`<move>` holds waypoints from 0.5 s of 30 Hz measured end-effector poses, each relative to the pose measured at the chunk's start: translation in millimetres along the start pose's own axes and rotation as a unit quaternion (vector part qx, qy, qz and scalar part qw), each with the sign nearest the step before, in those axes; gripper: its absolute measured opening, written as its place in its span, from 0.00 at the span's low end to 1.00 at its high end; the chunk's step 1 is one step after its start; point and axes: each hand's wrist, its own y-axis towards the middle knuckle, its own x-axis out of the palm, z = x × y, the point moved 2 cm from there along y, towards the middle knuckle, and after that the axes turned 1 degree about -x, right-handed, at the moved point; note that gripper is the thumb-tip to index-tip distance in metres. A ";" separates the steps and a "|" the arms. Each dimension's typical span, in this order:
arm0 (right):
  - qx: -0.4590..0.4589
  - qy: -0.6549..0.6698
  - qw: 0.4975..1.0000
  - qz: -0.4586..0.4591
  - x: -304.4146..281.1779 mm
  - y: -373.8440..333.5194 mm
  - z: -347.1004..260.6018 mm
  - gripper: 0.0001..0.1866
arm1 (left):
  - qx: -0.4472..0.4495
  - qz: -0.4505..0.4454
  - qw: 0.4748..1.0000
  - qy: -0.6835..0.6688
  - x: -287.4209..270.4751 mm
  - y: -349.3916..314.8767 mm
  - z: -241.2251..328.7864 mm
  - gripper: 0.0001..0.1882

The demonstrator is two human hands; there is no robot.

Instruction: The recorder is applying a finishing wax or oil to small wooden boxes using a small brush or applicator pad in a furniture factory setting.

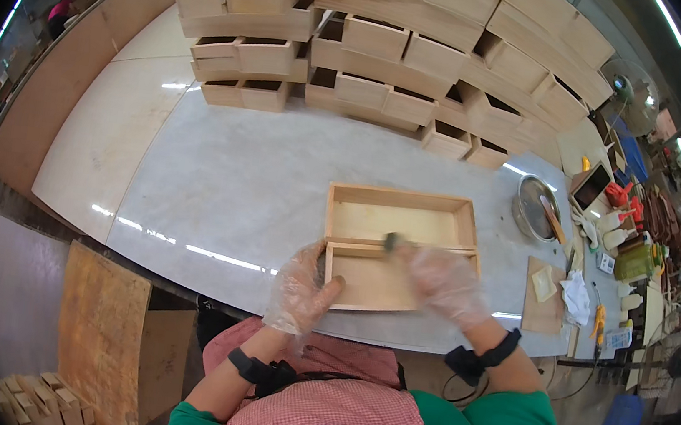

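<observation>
Two shallow, open wooden boxes lie against each other on the grey tabletop, a far box (394,219) and a near box (372,304). My left hand (304,288), in a clear plastic glove, grips the near box at its left wall, thumb on the inner side. Over the right part of that box is my right hand (445,287), gloved too and smeared by motion. Its fingers are closed on a small dark green pad (392,242), which is at the wall between the boxes. Blur hides the pad's exact kind.
Stacked wooden boxes (377,40) line the table's far side. At the right stand a metal bowl (532,207) with a wooden-handled tool (554,220), a board (540,307) with a pale dish, a white cloth (575,298) and a yellow tool (599,323). A brown board (101,320) leans at lower left.
</observation>
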 end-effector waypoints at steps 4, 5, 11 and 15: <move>0.103 0.061 0.991 0.065 35.2 -59.5 74.4 0.09 | 0.002 0.000 1.000 0.010 3.7 0.7 2.3 0.34; 0.206 0.028 0.978 -0.008 36.9 -67.8 82.2 0.12 | 0.004 -0.003 1.000 0.008 5.1 0.6 2.7 0.34; 0.059 0.129 0.989 0.030 30.2 -2.3 -0.9 0.19 | -0.016 -0.009 1.000 -0.009 5.1 -0.4 5.9 0.34; -0.034 0.163 0.982 0.089 10.4 30.5 -32.8 0.19 | -0.002 -0.015 1.000 0.012 4.8 0.4 11.9 0.34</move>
